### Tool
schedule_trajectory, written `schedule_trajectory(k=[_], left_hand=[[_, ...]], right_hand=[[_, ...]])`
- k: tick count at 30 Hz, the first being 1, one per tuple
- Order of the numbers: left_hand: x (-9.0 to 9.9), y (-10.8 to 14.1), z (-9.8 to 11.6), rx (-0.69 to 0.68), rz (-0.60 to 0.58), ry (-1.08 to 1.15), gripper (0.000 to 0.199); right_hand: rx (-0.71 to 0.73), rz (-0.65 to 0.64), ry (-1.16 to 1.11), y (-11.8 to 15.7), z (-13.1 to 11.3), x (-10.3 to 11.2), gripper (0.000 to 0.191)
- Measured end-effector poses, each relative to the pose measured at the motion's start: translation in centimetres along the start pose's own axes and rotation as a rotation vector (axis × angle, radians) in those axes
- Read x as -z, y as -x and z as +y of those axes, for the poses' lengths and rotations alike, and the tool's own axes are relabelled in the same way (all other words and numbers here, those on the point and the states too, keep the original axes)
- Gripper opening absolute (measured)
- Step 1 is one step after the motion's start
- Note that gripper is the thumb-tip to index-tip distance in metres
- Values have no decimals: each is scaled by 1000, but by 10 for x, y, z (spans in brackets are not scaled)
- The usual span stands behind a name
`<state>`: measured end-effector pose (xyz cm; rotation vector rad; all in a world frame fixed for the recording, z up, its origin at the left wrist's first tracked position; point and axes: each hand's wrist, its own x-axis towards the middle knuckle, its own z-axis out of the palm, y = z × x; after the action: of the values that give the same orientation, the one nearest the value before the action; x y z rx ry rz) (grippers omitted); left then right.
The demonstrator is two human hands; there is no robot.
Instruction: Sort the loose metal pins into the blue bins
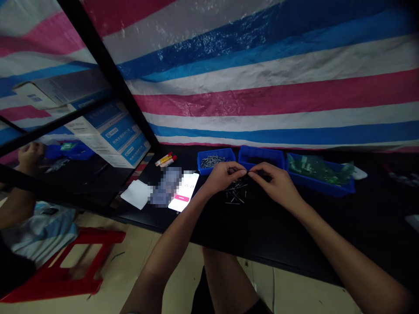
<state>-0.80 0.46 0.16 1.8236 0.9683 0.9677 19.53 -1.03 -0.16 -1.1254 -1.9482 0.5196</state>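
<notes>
- The left hand (222, 178) and right hand (272, 183) reach out over the black table (294, 235), thumbs and fingers pinched nearly shut, their fingertips (247, 172) meeting; whether they grip something is too small to tell.
- Just below the hands, loose steel nails (235, 192) lie scattered on the table.
- Left of them lie a lit smartphone (185, 191), a pixelated blurred object (165, 186) and a white paper sheet (135, 194).
- A red-capped tube (166, 159) lies beyond these.
- Along the far edge, just past the hands, sit three blue plastic bins: one holding nails (216, 161), a middle one (262, 158) whose contents are hidden, and one holding green-and-clear packets (319, 174).
- Behind everything hangs a pink, blue and white striped tarp (262, 78).
</notes>
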Motion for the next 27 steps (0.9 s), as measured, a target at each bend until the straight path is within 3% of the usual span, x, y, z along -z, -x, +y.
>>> schedule_trajectory(k=[10, 14, 23, 27], left_hand=[[-2, 1, 5, -11, 36, -58, 29], [-2, 1, 5, -7, 89, -61, 37], [1, 0, 1, -5, 68, -203, 36], [2, 1, 4, -17, 66, -247, 36]], right_hand=[[-6, 1, 14, -1, 2, 2, 15], [-19, 63, 33, -2, 3, 5, 18], [-12, 149, 13, -5, 5, 10, 15], [24, 89, -9, -4, 2, 8, 11]])
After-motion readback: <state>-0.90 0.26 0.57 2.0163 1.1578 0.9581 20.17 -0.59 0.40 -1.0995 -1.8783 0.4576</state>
